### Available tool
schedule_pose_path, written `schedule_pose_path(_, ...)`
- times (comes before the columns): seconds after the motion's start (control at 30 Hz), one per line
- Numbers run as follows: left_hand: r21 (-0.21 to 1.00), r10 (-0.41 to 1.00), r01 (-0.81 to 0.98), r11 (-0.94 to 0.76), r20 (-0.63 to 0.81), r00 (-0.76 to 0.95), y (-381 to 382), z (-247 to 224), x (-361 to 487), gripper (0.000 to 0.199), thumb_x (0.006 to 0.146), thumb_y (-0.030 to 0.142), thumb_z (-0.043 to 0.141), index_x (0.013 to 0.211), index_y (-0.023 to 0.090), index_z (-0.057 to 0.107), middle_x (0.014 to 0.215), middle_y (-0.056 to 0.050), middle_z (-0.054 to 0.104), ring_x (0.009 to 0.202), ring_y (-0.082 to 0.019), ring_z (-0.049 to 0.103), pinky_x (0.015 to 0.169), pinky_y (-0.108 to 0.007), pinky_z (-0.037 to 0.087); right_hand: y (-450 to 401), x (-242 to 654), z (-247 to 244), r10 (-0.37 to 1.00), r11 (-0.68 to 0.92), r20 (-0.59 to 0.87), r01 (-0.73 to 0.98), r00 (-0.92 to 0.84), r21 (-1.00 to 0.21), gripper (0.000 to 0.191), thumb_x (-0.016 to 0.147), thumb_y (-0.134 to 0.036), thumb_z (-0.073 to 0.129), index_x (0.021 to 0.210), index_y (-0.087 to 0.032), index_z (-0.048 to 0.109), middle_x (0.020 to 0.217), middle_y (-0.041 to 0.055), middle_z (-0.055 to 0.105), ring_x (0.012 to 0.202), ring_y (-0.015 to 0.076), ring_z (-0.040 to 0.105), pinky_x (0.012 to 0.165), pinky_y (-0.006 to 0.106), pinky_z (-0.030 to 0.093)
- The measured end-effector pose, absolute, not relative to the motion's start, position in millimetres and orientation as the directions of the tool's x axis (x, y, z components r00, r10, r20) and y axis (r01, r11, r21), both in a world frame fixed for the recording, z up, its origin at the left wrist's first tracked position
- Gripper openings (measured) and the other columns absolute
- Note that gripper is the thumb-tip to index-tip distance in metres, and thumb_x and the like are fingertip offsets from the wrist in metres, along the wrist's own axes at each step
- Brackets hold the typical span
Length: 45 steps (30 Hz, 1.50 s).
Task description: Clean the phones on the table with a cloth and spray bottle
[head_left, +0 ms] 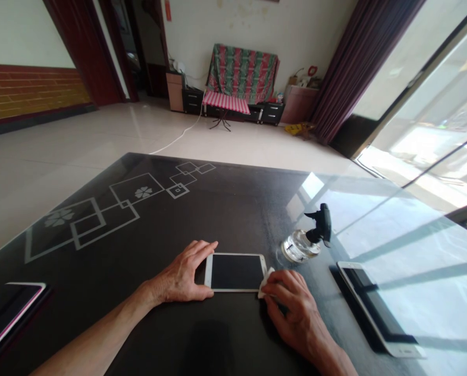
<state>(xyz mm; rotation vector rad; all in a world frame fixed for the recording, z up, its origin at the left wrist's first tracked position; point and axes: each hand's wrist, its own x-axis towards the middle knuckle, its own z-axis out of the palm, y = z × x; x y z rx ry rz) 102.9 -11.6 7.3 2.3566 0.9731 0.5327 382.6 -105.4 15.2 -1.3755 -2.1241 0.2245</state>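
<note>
A white smartphone (pixel 238 272) with a dark screen lies flat on the black glossy table (pixel 170 334). My left hand (pixel 184 274) grips its left end, thumb at the near corner and fingertips at the far corner. At the opposite end, my right hand (pixel 291 308) pinches a small white tissue (pixel 265 284) against the phone's right edge. Part of the tissue is hidden under the fingers. Just beyond my right hand stands a transparent spray bottle (pixel 301 246) with a black trigger head.
Another white phone (pixel 378 308) lies to the right, in window glare. At the left edge is a dark-screened device (pixel 12 313) with a pink-and-white rim. Across the floor (pixel 147 125) stand a striped folding table (pixel 227 102) and a cloth-covered object (pixel 243 70).
</note>
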Motion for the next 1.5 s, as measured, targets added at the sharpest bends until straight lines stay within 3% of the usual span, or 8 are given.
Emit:
schedule_pose_path(0.57, 0.596, 0.734, 0.517, -0.614, 0.188, 0.653, -12, 3, 102, 0.093, 0.060, 0.020, 0.073, 0.143, 0.024, 0.032, 0.125, -0.007, 0.050, 0.112, -0.027, 0.048, 0.102, -0.042, 0.041, -105, 352, 19, 0.862, 0.504, 0.327, 0.723, -0.387, -0.472, 0.018, 0.089, -0.013, 0.052, 0.098, -0.024, 0.064, 0.096, 0.0043, 0.061, 0.092, 0.0183, 0.055, 0.087, 0.035, 0.045)
schedule_pose_path(1.13, 0.562, 0.723, 0.531, -0.634, 0.188, 0.665, -10, 4, 102, 0.093, 0.058, 0.029, 0.078, 0.141, 0.018, 0.037, 0.123, -0.009, 0.052, 0.114, -0.029, 0.049, 0.107, -0.046, 0.035, -99, 388, 11, 0.823, 0.512, 0.471, 0.771, -0.316, -0.378, 0.016, 0.085, -0.015, 0.052, 0.090, -0.021, 0.066, 0.094, 0.0070, 0.060, 0.088, 0.0203, 0.057, 0.081, 0.038, 0.047)
schedule_pose_path(1.5, 0.558, 0.703, 0.497, -0.665, 0.244, 0.668, -8, 3, 102, 0.094, 0.057, 0.028, 0.080, 0.140, 0.020, 0.038, 0.117, -0.007, 0.053, 0.107, -0.026, 0.050, 0.099, -0.040, 0.042, -99, 368, 7, 0.807, 0.563, 0.455, 0.722, -0.376, -0.401, 0.019, 0.088, -0.014, 0.051, 0.098, -0.022, 0.065, 0.099, 0.0063, 0.060, 0.092, 0.0196, 0.055, 0.084, 0.037, 0.048)
